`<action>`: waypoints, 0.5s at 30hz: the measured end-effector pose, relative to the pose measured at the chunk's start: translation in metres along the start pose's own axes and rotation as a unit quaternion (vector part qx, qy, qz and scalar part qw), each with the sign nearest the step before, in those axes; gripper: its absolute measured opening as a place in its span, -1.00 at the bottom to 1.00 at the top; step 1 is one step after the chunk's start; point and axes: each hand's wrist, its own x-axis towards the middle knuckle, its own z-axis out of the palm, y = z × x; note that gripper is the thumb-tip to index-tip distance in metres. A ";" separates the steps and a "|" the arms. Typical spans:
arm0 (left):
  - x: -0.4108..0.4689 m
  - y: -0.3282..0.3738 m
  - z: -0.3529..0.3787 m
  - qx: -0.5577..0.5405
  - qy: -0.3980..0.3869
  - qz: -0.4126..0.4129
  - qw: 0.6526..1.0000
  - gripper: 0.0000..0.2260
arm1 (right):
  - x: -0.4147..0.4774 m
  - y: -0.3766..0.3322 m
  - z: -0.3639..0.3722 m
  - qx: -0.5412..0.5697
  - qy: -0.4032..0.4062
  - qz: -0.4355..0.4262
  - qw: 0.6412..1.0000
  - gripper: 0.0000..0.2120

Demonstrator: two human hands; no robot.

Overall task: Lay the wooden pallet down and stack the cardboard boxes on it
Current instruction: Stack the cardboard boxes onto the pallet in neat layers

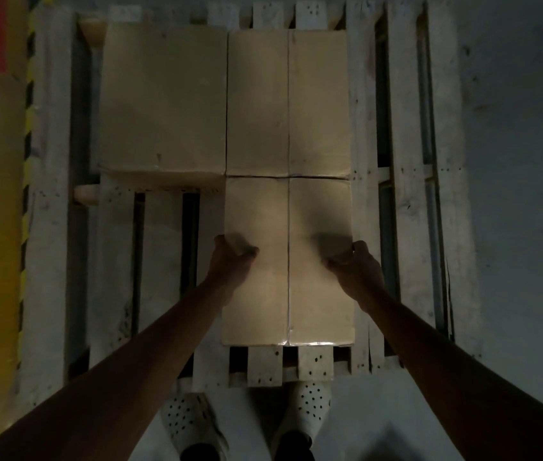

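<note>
1. Head view: the wooden pallet [403, 227] lies flat on the floor. The near box [257, 311] sits at its 6 o'clock end.
2. The left hand [233, 256] and right hand [351, 261] grip the box's 9 and 3 o'clock edges.
3. The cardboard looks stiff, smooth and probably light, so the sides seem the best place to hold it.

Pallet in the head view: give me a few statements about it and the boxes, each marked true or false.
1. The pallet lies flat on the floor. True.
2. Five boxes sit on it. False: three show.
3. Both hands hold the near box. True: left hand and right hand grip its sides.
4. A box fills the near-left spot. False: bare slats show there.
</note>
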 end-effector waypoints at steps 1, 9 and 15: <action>0.000 -0.001 0.000 0.009 0.003 0.004 1.000 -0.52 | 0.000 0.000 0.000 0.005 0.003 0.004 1.000 -0.35; -0.002 0.007 0.003 0.050 0.009 0.004 0.999 -0.45 | 0.001 -0.004 0.002 0.072 0.027 0.052 0.996 -0.37; 0.000 0.006 0.002 0.063 0.008 -0.005 0.998 -0.43 | 0.000 -0.007 0.005 0.094 0.031 0.085 0.991 -0.38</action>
